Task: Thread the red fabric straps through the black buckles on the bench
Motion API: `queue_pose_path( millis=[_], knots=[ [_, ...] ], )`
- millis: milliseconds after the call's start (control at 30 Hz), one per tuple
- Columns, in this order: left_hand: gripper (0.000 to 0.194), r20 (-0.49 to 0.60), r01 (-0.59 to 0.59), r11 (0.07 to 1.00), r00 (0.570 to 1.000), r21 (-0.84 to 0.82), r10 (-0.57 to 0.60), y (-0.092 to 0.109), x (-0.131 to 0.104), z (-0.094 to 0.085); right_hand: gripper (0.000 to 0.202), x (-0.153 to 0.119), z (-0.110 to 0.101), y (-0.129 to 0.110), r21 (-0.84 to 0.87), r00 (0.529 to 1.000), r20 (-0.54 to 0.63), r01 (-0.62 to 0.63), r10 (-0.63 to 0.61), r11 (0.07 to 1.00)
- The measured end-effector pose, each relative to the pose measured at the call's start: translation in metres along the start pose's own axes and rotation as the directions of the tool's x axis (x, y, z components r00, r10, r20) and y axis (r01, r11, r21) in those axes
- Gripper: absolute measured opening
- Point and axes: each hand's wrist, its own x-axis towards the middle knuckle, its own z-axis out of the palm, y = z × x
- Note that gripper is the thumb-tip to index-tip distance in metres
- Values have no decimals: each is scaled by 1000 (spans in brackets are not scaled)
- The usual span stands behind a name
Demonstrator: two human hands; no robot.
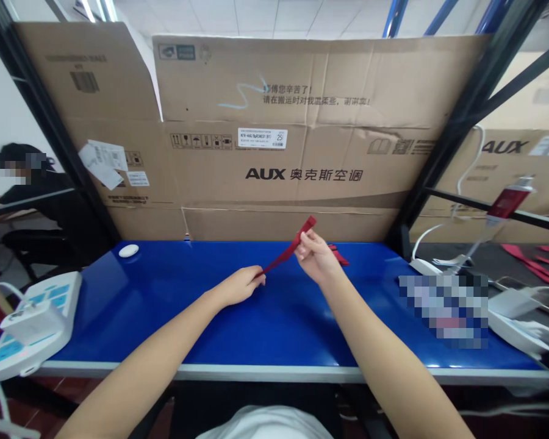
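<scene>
A narrow dark red strap [281, 256] stretches at a slant between my two hands, above the blue tabletop [274, 329]. My left hand [243, 285] is closed on its lower end, close to the table surface. Higher and to the right, my right hand [315, 255] pinches the strap near its upper end, and a short piece sticks up past the fingers. Behind my right hand lies another dark red piece [339, 255] on the table, partly hidden by the hand.
A white power strip with blue panels [50, 317] sits at the left edge. A small white disc [129, 250] lies back left. Cardboard panels [210, 177] stand behind the table. At right are cables, a white power strip [516, 332] and red straps [533, 265]. Another person [41, 189] sits far left.
</scene>
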Motion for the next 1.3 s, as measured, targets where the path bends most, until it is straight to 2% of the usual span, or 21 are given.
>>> queue_pose_path(
  millis=[100, 167, 267, 367, 467, 533, 567, 600, 667, 733, 767, 833, 967, 1067, 1200, 1233, 1300],
  knots=[
    [30, 8, 44, 999, 999, 28, -44, -10, 0, -3, 28, 2, -8, -9, -24, 999, -40, 12, -13, 1000],
    [35, -37, 68, 997, 997, -24, -69, -13, 1, -4, 27, 2, -10, -4, -76, 997, -45, -65, 62, 995],
    [43, -73, 84, 985, 993, -153, -96, -8, 4, -2, 29, 0, -5, 22, -173, 970, -34, -241, 239, 955],
    [46, -38, 60, 969, 997, -239, -71, 1, 5, 2, 28, -1, 3, 54, -220, 944, -30, -328, 330, 919],
    [44, -29, 72, 970, 996, -231, -81, 5, 6, 2, 23, 1, 1, 67, -251, 946, -23, -320, 325, 914],
    [43, -69, 118, 980, 989, -162, -131, 1, 6, -1, 21, 5, -10, 63, -415, 963, -59, -264, 264, 871],
    [43, -94, 150, 984, 983, -100, -159, -3, 6, -4, 21, 7, -17, 58, -551, 973, -96, -228, 210, 803],
    [41, -117, 192, 981, 974, -20, -193, -8, 5, -7, 21, 10, -25, 53, -716, 981, -131, -193, 142, 671],
    [37, -159, 317, 930, 944, 184, -291, -20, 2, -16, 30, 13, -42, 45, -951, 984, -176, -169, -5, 258],
    [31, -200, 452, 810, 892, 375, -405, -31, -3, -25, 40, 15, -55, 39, -966, 969, -243, -239, 36, -96],
    [29, -223, 496, 748, 868, 442, -443, -36, -5, -29, 41, 16, -59, 38, -946, 961, -270, -253, 60, -202],
    [31, -272, 555, 655, 828, 512, -489, -42, -9, -35, 39, 16, -62, 38, -923, 952, -292, -254, 96, -289],
    [42, -354, 643, 543, 759, 540, -547, -50, -12, -41, 33, 13, -50, 42, -950, 966, -213, -171, 145, -260],
    [46, -399, 661, 491, 742, 567, -539, -53, -13, -41, 32, 9, -38, 46, -980, 976, -110, -75, 189, -182],
    [41, -459, 634, 465, 771, 618, -442, -49, -13, -40, 36, 10, -32, 47, -993, 990, 62, 49, 127, 106],
    [39, -476, 616, 477, 787, 627, -392, -45, -12, -39, 38, 11, -33, 46, -987, 993, 73, 58, 92, 152],
    [35, -469, 543, 552, 836, 633, -284, -35, -9, -35, 44, 13, -38, 42, -987, 997, 61, 54, 42, 153]
  ],
)
